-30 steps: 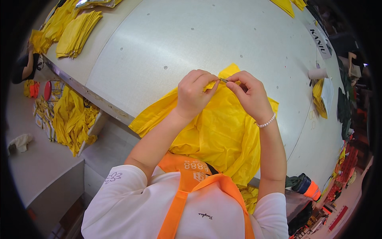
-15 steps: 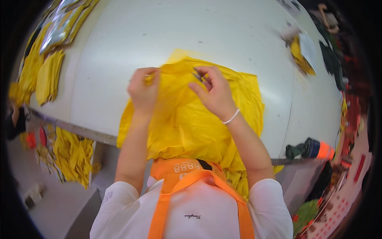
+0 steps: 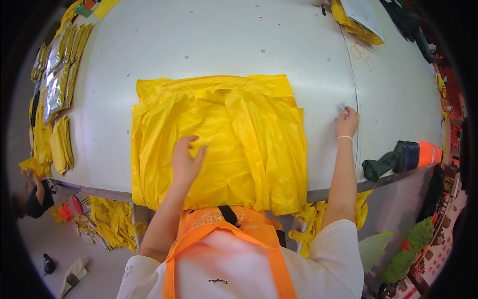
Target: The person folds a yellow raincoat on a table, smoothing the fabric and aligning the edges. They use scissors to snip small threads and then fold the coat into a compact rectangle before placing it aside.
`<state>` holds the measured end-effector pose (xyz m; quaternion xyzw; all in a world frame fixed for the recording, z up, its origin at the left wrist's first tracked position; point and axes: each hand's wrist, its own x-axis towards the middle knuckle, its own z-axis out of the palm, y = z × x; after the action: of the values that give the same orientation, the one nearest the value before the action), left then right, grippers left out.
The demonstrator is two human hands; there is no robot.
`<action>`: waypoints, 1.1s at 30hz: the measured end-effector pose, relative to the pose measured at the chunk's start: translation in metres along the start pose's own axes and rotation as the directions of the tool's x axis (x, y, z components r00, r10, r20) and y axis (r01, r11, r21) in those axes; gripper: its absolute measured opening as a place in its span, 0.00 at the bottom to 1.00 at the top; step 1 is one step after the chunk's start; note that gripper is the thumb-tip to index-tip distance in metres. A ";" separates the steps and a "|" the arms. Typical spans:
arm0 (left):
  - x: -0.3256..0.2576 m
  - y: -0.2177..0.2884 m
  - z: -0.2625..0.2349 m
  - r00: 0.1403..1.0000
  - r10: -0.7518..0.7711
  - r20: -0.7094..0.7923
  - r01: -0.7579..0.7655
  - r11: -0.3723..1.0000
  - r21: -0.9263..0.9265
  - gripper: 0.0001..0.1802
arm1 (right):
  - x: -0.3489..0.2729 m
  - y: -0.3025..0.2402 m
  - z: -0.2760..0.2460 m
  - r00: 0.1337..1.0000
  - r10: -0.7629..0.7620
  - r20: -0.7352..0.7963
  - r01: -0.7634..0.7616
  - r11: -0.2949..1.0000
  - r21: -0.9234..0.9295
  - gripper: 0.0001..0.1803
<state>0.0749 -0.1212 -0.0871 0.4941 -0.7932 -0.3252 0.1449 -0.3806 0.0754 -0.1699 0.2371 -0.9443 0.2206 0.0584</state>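
A large yellow thin garment (image 3: 229, 134) lies spread flat on the pale grey table (image 3: 214, 45), its near edge hanging over the table's front. My left hand (image 3: 186, 159) rests flat on the lower left part of it, fingers apart. My right hand (image 3: 347, 119), with a white bracelet on the wrist, is out on the bare table to the right of the garment; its fingertips pinch a small pale object that is too small to identify.
Folded yellow pieces and shiny packets (image 3: 59, 84) line the table's left side. More yellow cloth and paper (image 3: 358, 17) lie at the far right. A dark roll with an orange end (image 3: 403, 157) sits at the right front edge. Another person (image 3: 32, 197) is at lower left.
Both hands held the bunched yellow garment up near the chest; it is now laid out flat. My left hand presses on it and my right hand has moved off to the right.
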 end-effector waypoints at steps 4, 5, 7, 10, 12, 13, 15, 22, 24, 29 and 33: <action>-0.009 0.043 0.039 0.961 -0.131 0.245 0.165 0.978 -0.125 0.20 | 0.028 0.026 0.012 0.996 0.016 -0.092 -0.023 0.997 -0.073 0.15; -0.007 0.056 0.043 0.962 -0.103 0.251 0.135 0.985 -0.110 0.20 | 0.028 0.030 0.016 0.999 0.019 -0.051 -0.017 0.999 0.044 0.14; 0.007 0.076 0.054 0.984 0.038 0.175 -0.026 0.997 -0.072 0.19 | 0.026 -0.001 0.007 1.000 0.003 0.028 -0.011 0.961 0.275 0.13; 0.053 0.105 0.070 0.949 0.313 0.029 -0.313 0.950 0.008 0.20 | -0.008 -0.059 0.007 0.980 -0.075 0.184 -0.070 0.737 0.673 0.12; 0.091 0.120 0.087 0.931 0.361 0.047 -0.362 0.932 0.019 0.22 | -0.029 -0.101 0.003 0.914 -0.169 0.368 -0.180 0.646 0.742 0.12; 0.110 0.128 0.095 0.923 0.379 0.073 -0.382 0.924 0.028 0.23 | -0.031 -0.118 0.004 0.856 -0.230 0.462 -0.243 0.610 0.754 0.12; 0.137 0.135 0.116 0.905 0.409 0.112 -0.415 0.909 0.037 0.24 | -0.029 -0.142 0.007 0.789 -0.257 0.558 -0.316 0.609 0.728 0.11; 0.193 0.179 0.102 0.701 0.069 0.710 0.104 0.975 -0.198 0.23 | -0.013 -0.153 -0.001 0.730 -0.377 0.570 -0.479 0.313 0.820 0.08; 0.193 0.176 0.101 0.688 0.036 0.725 0.182 0.958 -0.220 0.21 | -0.012 -0.152 -0.004 0.758 -0.359 0.544 -0.434 0.345 0.832 0.07; 0.178 0.185 0.098 0.704 -0.072 0.706 0.361 0.893 -0.269 0.17 | -0.015 -0.158 -0.021 0.827 -0.309 0.470 -0.269 0.515 0.814 0.05; 0.172 0.194 0.091 0.694 -0.087 0.715 0.404 0.869 -0.286 0.15 | -0.019 -0.164 -0.013 0.870 -0.315 0.379 -0.190 0.495 0.848 0.05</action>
<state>-0.1896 -0.1800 -0.0426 0.4003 -0.6247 -0.6632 -0.0987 -0.2865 -0.0399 -0.0984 0.3165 -0.6761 0.5938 -0.3000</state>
